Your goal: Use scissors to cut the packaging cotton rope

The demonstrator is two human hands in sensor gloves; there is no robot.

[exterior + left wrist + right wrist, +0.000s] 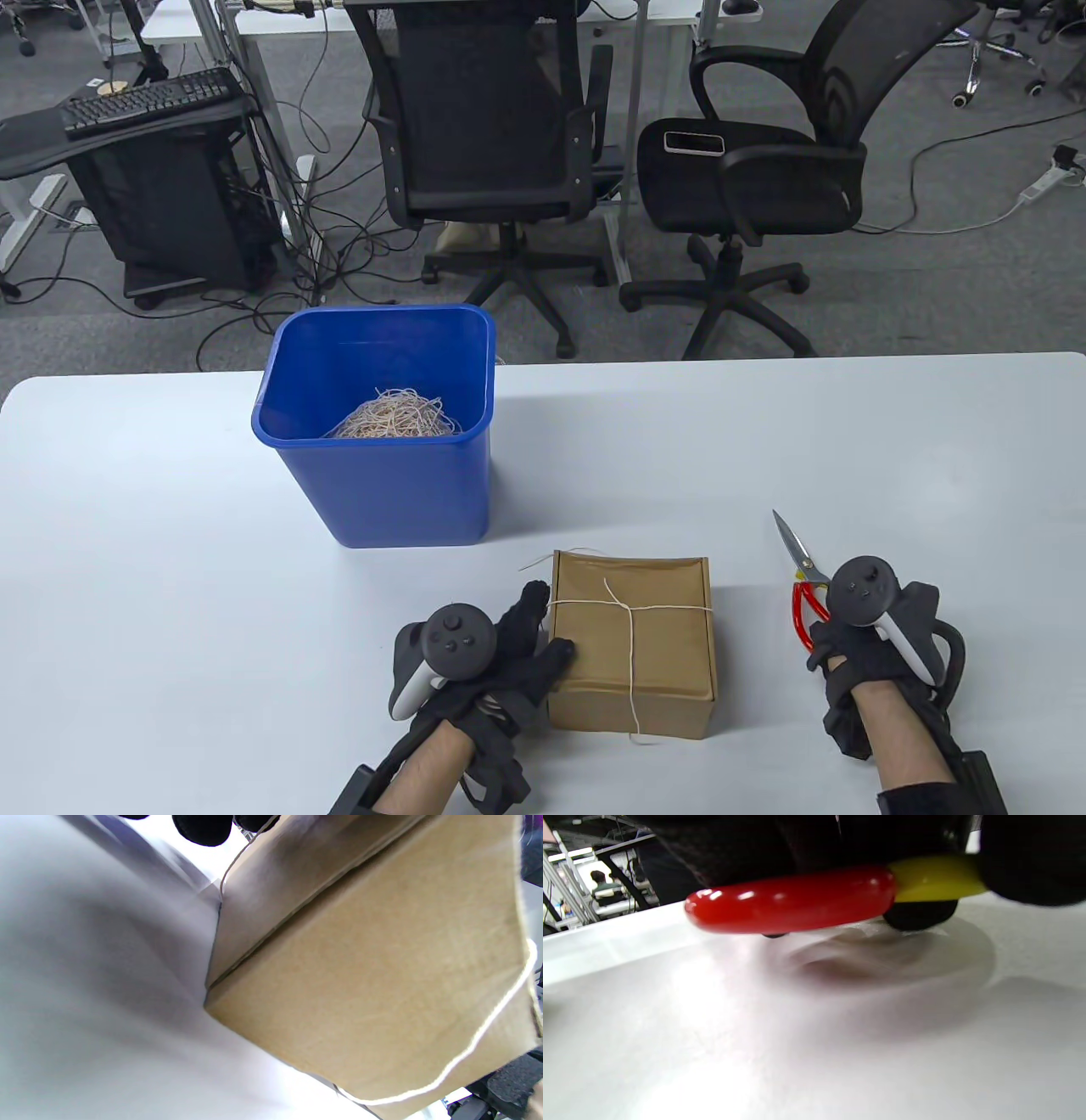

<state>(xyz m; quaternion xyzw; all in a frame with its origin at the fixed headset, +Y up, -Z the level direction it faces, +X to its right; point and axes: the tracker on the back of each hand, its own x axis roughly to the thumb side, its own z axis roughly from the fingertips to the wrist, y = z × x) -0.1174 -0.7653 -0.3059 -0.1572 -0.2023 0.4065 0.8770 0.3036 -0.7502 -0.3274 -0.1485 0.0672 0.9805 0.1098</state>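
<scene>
A brown cardboard box (pixel 670 654) lies near the table's front edge, tied crosswise with thin white cotton rope (pixel 629 608). My left hand (pixel 543 630) rests against the box's left side, fingers spread, thumb on the top edge. In the left wrist view the box (pixel 360 984) fills the frame, with the rope (pixel 488 1031) over its corner and my fingertips (pixel 203 827) at the top. My right hand (pixel 821 635) grips the red handles of the scissors (pixel 804 586), to the right of the box, blades shut and pointing away. The right wrist view shows the red handle (pixel 793 904) just above the table.
A blue bin (pixel 382 501) stands behind and left of the box, holding a heap of rope cuttings (pixel 394 416). White table (pixel 170 594) stretches to the left. Two office chairs (pixel 492 127) stand beyond the table's far edge.
</scene>
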